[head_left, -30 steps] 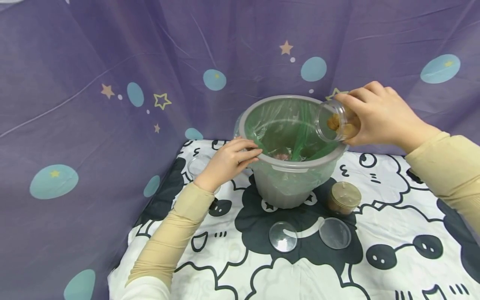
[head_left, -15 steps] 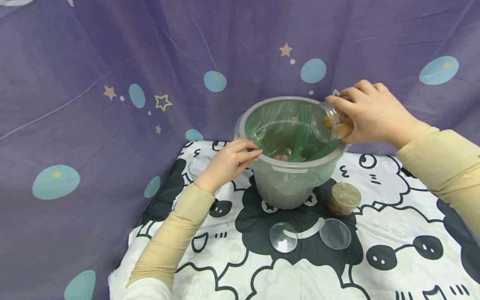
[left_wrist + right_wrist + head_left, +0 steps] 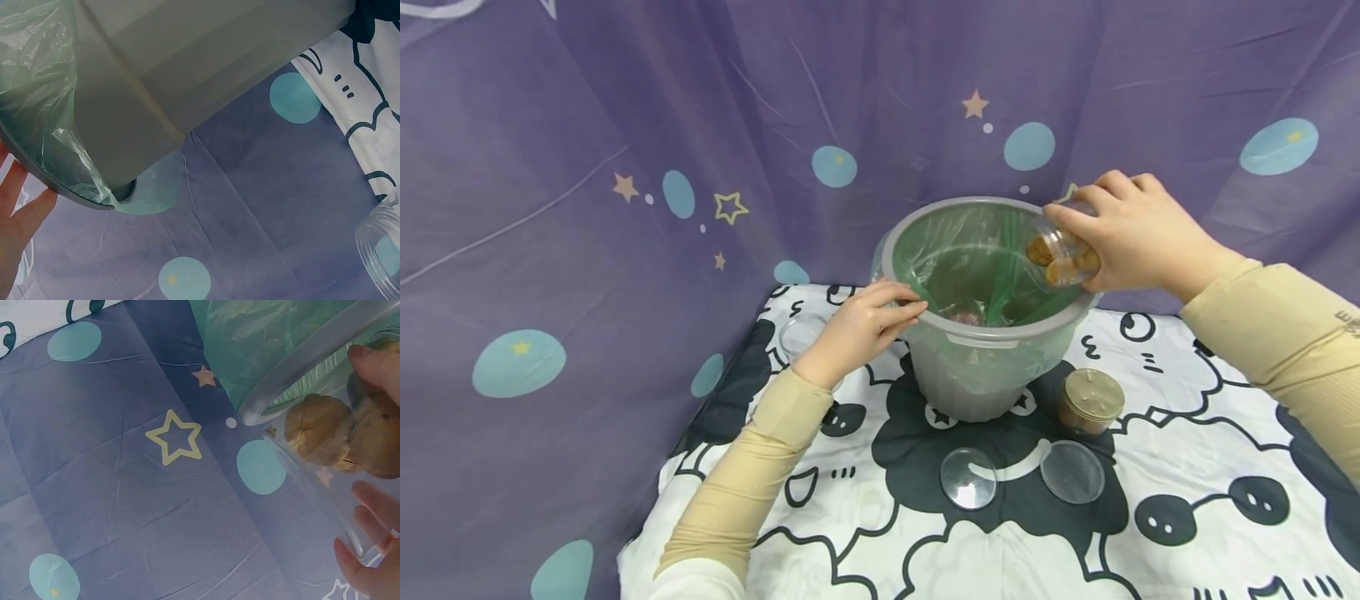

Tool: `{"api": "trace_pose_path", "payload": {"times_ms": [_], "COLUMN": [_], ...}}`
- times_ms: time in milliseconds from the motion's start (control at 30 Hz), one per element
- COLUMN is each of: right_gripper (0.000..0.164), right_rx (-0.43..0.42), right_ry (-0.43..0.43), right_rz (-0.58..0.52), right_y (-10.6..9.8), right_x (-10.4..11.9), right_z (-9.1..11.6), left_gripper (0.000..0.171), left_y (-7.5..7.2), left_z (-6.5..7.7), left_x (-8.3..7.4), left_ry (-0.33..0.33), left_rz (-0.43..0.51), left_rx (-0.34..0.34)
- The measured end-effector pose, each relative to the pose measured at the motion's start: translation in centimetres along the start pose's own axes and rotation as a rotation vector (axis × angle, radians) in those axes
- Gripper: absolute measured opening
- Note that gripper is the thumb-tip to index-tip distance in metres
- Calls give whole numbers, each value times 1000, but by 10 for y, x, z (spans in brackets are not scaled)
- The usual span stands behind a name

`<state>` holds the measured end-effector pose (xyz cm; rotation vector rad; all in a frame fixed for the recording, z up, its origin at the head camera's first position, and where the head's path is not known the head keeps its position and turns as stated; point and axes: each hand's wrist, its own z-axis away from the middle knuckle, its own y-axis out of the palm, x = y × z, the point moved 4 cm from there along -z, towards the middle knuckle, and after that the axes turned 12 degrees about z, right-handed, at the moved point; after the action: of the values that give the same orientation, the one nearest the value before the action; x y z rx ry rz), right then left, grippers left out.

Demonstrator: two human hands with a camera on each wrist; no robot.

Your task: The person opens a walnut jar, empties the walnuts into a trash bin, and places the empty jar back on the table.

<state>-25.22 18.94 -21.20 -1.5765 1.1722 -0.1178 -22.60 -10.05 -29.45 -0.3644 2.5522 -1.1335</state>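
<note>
A clear jar [image 3: 1070, 239] of walnuts [image 3: 1063, 270] is tilted at the right rim of the lined bin [image 3: 964, 393], the right hand [image 3: 1123, 233] curled round it. The left hand [image 3: 867, 323] rests on the near-left rim; whether it pinches cannot be told. Two clear lids [image 3: 968, 481] lie nearer.

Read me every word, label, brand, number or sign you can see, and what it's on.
Beige fabric right sleeve: small dark lettering near the picture's edge, too small to read.
Clear cylindrical plastic jar in the right hand, round jar with a gold lid, grey round plastic bin: no readable text.
No other text can be read.
</note>
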Motion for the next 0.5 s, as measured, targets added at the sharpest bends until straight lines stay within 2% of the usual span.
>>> {"api": "trace_pose_path", "payload": {"times_ms": [133, 500], "right_gripper": [91, 92], "right_rx": [-3, -98], "right_ry": [-6, -79], "right_rz": [-5, 65], "right_y": [0, 0], "right_x": [1, 4], "right_z": [0, 0], "left_gripper": [24, 24], "left_y": [0, 0], "left_z": [0, 1], "left_x": [-1, -1], "left_ry": [-2, -1], "left_rz": [1, -2], "left_rx": [-2, -14]}}
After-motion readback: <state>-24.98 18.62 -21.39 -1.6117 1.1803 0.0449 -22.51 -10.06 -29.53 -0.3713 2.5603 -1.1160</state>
